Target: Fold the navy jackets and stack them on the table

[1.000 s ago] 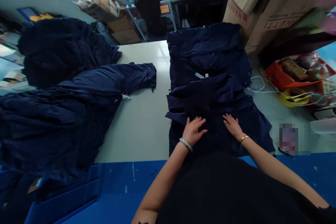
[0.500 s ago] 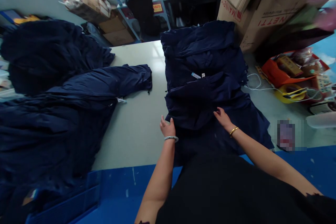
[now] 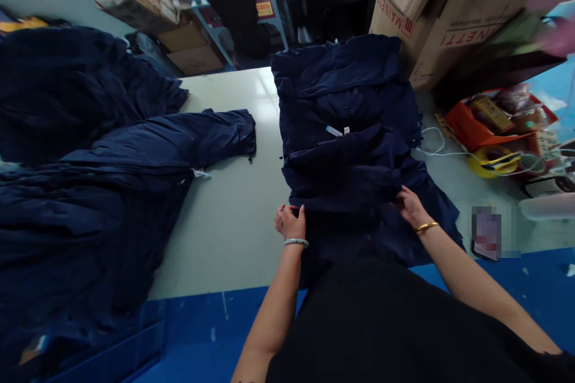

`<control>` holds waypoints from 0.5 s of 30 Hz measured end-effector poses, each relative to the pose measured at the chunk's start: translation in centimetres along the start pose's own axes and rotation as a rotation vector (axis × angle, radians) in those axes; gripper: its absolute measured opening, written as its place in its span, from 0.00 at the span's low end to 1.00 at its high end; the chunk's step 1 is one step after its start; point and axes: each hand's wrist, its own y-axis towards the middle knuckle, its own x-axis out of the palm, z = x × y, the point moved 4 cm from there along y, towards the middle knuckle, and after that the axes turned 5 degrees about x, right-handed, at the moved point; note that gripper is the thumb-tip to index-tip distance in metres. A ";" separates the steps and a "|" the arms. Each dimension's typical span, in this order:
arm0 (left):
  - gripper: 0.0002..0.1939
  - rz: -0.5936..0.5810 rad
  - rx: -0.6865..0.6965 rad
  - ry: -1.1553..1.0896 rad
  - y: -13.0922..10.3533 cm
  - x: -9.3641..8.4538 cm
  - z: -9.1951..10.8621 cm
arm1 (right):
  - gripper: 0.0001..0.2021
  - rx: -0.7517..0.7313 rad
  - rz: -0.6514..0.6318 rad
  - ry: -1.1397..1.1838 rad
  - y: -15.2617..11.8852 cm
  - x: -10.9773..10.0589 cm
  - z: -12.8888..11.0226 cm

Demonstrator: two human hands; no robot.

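A dark navy garment (image 3: 345, 173) lies spread on the pale table (image 3: 224, 215), over more navy fabric, in front of me. My left hand (image 3: 291, 221) pinches the garment's left edge, its fingers curled and thumb raised. At the garment's right side, my right hand (image 3: 409, 204) has its fingertips closed on the fabric edge. Between the two hands a fold runs across the cloth. A small white and blue label (image 3: 333, 131) shows near the garment's upper middle.
More navy garments (image 3: 90, 209) are heaped on the left. At the right are an orange box (image 3: 480, 125) of small items, yellow tape (image 3: 494, 161), a white cable and a blurred phone-like object (image 3: 486, 232). Large cartons (image 3: 431, 30) stand behind.
My right hand has moved right and closed on the fabric edge. The fingers of my left hand have curled in on the left edge. The cloth between them is straighter.
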 end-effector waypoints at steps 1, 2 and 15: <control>0.14 0.000 0.018 0.000 0.2 0.1 0.2 | 0.22 0.035 0.047 -0.077 -0.2 -1.2 1.0; 0.16 0.000 0.027 -0.002 0.5 0.2 0.3 | 0.24 0.053 0.091 -0.166 -0.4 -2.0 1.9; 0.23 -0.330 -0.029 -0.094 7.8 4.1 -0.4 | 0.30 -0.312 -0.019 -1.347 -5.9 4.1 2.1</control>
